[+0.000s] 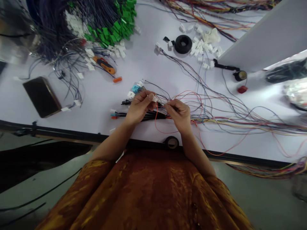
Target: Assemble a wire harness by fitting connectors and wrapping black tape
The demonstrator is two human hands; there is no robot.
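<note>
Pinch grip in both hands. Left hand (140, 107) is clenched on a small white connector (154, 99), holding it up off the tabletop. Right hand (178, 113) is closed close beside it, apparently on thin dark wires (167, 104), though the fingers hide the contact. Raised like this, the fine leads appear to stay in view and free of the pile beneath.

Just under the hands lies a black wire bundle (141, 115), its ends running left to a blue connector (135, 88) and a second white connector (131, 94). An orange wire (155, 123) loops below the hands, and multicoloured wires (242, 123) spread right across the white tabletop (100, 105).

Farther out: an orange-handled tool (104, 65), a phone (42, 96), a black tape roll (183, 44), loose white connectors (200, 44) and a mass of green-connector wiring (115, 28). A second tape roll (171, 142) sits at the black table edge (57, 132), which the forearms cross close to the body. Most free room for the hands lies left, toward the phone; wires crowd the right.
</note>
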